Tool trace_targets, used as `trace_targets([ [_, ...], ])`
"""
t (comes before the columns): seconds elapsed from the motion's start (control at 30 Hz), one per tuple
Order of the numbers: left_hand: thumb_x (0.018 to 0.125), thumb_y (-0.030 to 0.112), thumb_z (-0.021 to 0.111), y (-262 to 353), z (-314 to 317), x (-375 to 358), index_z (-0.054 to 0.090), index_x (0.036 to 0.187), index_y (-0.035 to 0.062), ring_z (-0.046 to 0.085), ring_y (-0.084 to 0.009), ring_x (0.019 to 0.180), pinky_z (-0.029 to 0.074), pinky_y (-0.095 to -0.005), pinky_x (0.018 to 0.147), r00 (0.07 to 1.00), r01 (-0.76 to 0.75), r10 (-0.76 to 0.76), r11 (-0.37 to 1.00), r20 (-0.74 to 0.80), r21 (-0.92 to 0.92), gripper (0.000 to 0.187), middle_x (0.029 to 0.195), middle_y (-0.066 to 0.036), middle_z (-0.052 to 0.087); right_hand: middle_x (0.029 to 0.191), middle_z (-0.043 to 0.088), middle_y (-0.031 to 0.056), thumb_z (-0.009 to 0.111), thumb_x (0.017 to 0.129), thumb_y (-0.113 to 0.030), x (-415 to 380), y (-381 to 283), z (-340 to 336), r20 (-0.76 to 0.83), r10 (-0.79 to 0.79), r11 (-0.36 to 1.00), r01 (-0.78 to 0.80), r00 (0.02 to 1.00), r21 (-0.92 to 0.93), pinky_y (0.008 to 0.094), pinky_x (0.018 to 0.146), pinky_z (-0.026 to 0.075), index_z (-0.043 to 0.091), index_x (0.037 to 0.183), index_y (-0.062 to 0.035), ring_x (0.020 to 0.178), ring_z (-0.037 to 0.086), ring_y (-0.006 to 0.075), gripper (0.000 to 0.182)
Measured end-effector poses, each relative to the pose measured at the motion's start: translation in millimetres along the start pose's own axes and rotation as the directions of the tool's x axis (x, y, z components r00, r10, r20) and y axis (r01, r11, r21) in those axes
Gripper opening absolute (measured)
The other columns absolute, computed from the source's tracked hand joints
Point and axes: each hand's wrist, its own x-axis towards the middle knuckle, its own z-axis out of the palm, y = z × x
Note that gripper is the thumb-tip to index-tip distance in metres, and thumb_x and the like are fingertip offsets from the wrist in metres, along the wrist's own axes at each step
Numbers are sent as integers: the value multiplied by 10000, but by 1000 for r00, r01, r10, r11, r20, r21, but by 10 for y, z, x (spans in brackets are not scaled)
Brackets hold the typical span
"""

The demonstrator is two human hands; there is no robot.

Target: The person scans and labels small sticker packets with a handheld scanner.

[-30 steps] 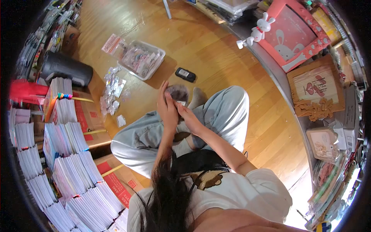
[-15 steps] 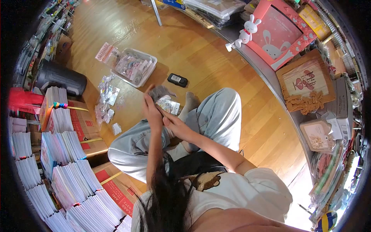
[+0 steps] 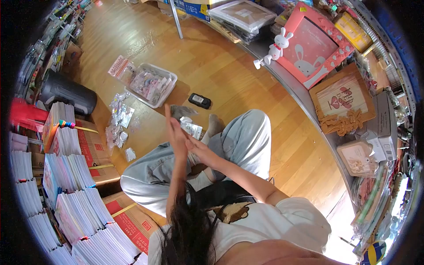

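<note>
My left hand (image 3: 177,138) is raised over my crossed legs, its fingers stretched out and pointing away from me. Against its palm side rests my right hand (image 3: 199,151), held flat, with its fingertips partly hidden behind the left. I see nothing held between the palms. Just beyond the hands lie a greyish clear plastic bag (image 3: 184,111) and a white printed packet (image 3: 191,128) on the floor. A white plastic basket (image 3: 173,84) full of small packaged items stands farther off. To its right is a small black device (image 3: 199,100).
Shiny small packets (image 3: 121,115) lie on the floor at left. Stacked booklets (image 3: 84,207) and cardboard boxes (image 3: 95,148) line the left side. On the right, a low shelf holds a pink rabbit frame (image 3: 304,48) and a wooden frame (image 3: 344,99). A black cylinder (image 3: 70,92) lies far left.
The camera view has shifted a little, so the scene sits slightly lower. My hands stay pressed together; the left fingers now point more straight ahead.
</note>
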Motion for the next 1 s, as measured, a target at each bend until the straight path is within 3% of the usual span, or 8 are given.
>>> trace_targets([
  [0.23,953,360,272,85,233,-520,297,1362,36,139,-273,1354,63,-430,1073,982,-190,189,950,25,247,523,1425,-150,261,1197,496,49,360,929,-467,169,-70,-217,96,216,921,-236,972,309,250,930,356,415,1271,-12,1082,463,133,571],
  [0.3,945,381,271,153,93,-280,304,1362,53,149,-296,1350,7,-491,1058,961,-276,263,907,83,319,532,1431,-145,251,1280,431,73,365,927,-467,119,-96,-189,85,222,956,-234,971,176,261,978,315,364,1301,8,1159,408,139,604],
  [0.43,951,347,329,7,-18,68,500,1203,15,462,-245,1149,289,-349,993,1000,6,-4,995,19,-96,450,1187,-153,536,1360,347,107,419,929,-378,-1,-143,-55,38,151,988,-150,988,-21,285,1034,233,283,1349,16,1246,306,160,591],
  [0.53,946,336,371,-61,-107,65,580,1017,-25,573,-194,931,409,-282,855,963,267,-265,962,-35,50,422,921,-106,630,1355,354,146,444,928,-290,-30,-74,-75,28,154,969,-146,988,-199,289,1033,226,295,1342,14,1269,283,177,535],
  [0.63,942,365,374,-442,-198,184,588,923,-34,593,-181,844,444,-301,803,968,251,-252,964,-7,-86,453,803,-73,626,1329,385,127,444,931,-236,-42,-61,-173,85,154,965,-132,984,-225,284,1007,262,326,1338,-35,1236,327,161,469],
  [0.73,939,376,372,-470,-455,365,594,942,-19,591,-186,861,450,-312,804,879,453,-462,732,118,-508,454,847,-85,628,1223,460,45,459,929,-216,-118,-317,-97,133,234,972,-237,963,5,266,937,327,418,1257,-89,1110,421,120,353],
  [0.87,935,390,379,-197,-585,200,555,1072,-10,582,-195,922,448,-332,831,804,557,-462,366,374,-746,458,985,-88,613,1072,517,27,553,881,-221,51,-308,-154,-44,281,953,-284,959,-102,259,850,367,474,1092,-71,1008,453,117,271],
  [1.0,953,367,346,-383,-379,-272,464,1203,-18,530,-199,1032,391,-312,910,867,458,-444,528,228,-715,474,1159,-104,541,987,532,92,675,767,-166,313,131,-286,-214,-126,693,-68,969,-717,288,780,403,485,1073,-39,909,495,184,382],
])
